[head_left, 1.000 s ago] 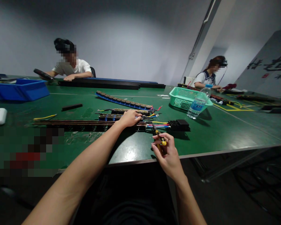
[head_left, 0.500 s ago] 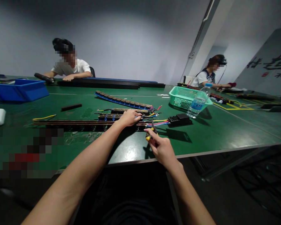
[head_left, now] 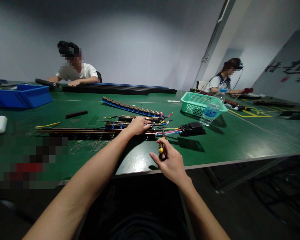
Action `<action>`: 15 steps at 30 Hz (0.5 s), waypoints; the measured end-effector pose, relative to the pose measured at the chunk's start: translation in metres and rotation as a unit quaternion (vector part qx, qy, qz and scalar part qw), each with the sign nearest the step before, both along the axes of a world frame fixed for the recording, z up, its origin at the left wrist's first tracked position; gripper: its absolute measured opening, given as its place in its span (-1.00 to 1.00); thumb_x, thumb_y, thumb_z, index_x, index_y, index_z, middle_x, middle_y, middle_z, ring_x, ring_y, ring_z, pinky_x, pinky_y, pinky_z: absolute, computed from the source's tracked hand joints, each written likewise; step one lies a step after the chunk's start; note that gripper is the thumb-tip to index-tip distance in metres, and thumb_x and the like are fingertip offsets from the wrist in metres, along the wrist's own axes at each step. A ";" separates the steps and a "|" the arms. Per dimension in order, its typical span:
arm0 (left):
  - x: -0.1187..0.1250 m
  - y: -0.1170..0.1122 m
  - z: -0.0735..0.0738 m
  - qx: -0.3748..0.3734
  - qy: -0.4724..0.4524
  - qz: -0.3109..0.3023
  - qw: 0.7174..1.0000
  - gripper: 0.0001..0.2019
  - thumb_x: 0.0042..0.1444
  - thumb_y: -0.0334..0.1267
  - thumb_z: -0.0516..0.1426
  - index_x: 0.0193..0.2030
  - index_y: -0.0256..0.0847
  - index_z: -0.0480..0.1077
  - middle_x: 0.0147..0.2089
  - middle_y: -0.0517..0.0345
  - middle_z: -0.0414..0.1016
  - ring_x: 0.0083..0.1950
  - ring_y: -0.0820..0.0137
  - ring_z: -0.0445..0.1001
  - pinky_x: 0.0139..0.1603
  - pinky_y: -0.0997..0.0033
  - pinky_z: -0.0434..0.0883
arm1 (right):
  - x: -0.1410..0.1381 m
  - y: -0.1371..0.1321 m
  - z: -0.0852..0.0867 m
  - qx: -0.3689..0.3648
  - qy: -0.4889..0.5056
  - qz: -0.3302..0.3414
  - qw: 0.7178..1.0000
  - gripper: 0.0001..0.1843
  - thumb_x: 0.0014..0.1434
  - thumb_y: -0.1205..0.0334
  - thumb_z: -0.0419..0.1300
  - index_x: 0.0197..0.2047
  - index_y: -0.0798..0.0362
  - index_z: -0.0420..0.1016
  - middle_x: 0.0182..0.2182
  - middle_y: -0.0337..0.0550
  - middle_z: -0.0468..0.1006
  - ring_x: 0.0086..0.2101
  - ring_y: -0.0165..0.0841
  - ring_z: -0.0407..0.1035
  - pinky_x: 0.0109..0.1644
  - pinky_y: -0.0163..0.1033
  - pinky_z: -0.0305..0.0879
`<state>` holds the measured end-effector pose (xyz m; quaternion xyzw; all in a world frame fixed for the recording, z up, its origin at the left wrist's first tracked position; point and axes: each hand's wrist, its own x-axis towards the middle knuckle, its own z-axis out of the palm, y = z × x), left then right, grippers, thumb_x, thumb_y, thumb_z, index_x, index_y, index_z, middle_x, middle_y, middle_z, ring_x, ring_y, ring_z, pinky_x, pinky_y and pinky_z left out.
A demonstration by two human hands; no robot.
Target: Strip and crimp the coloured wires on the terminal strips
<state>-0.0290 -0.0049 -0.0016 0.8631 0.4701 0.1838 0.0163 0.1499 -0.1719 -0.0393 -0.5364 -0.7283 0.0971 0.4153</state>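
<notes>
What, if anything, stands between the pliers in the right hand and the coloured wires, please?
Nothing visible does: the tips of the pliers in the right hand overlap the coloured wires in view, though contact is unclear; the left hand rests further left.

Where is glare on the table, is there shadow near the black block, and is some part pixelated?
Head view: glare whitens the green table near its front edge, left of the right hand; head view: a dark shadow lies in front of the black block; head view: a lower left patch is coarsely pixelated, hiding detail.
</notes>
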 end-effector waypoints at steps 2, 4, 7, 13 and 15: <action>0.000 0.000 0.000 0.005 0.015 0.002 1.000 -0.63 0.32 -0.10 0.05 0.13 -0.02 0.57 0.21 0.08 0.53 0.25 0.12 0.46 0.22 0.23 0.38 | -0.005 0.001 0.000 0.013 0.076 -0.008 0.997 -0.65 0.25 -0.04 0.20 0.01 -0.05 0.39 -0.31 -0.21 0.53 -0.41 -0.37 0.41 -0.28 -0.30 0.28; 0.001 0.000 0.001 0.003 0.025 0.010 1.000 -0.63 0.32 -0.09 0.05 0.14 -0.01 0.56 0.23 0.06 0.51 0.25 0.11 0.46 0.21 0.22 0.39 | -0.008 0.004 0.001 0.002 0.130 0.011 0.991 -0.70 0.28 -0.04 0.17 -0.04 -0.04 0.38 -0.33 -0.21 0.51 -0.40 -0.37 0.39 -0.27 -0.29 0.31; 0.001 -0.001 0.002 -0.002 0.022 0.015 1.000 -0.64 0.32 -0.07 0.06 0.13 -0.02 0.57 0.22 0.06 0.52 0.23 0.10 0.47 0.20 0.21 0.40 | -0.011 0.013 0.003 -0.028 0.199 0.038 0.979 -0.67 0.24 -0.11 0.21 -0.14 -0.04 0.37 -0.44 -0.29 0.43 -0.47 -0.40 0.36 -0.34 -0.31 0.29; 0.001 -0.004 0.003 0.000 0.003 0.007 1.000 -0.63 0.32 -0.10 0.07 0.13 -0.08 0.57 0.22 0.01 0.52 0.21 0.10 0.49 0.24 0.19 0.38 | -0.009 0.021 0.006 -0.088 0.505 0.100 0.852 -0.50 0.20 -0.35 0.15 -0.18 -0.10 0.18 -0.60 -0.45 0.37 -0.61 -0.47 0.32 -0.47 -0.38 0.26; 0.001 -0.003 0.002 0.006 0.004 0.007 1.000 -0.63 0.31 -0.10 0.07 0.13 -0.07 0.57 0.23 0.01 0.51 0.21 0.09 0.49 0.24 0.19 0.38 | -0.008 0.022 0.007 -0.103 0.558 0.118 0.815 -0.44 0.13 -0.40 0.18 -0.17 -0.12 0.16 -0.61 -0.48 0.34 -0.67 -0.53 0.20 -0.58 -0.45 0.09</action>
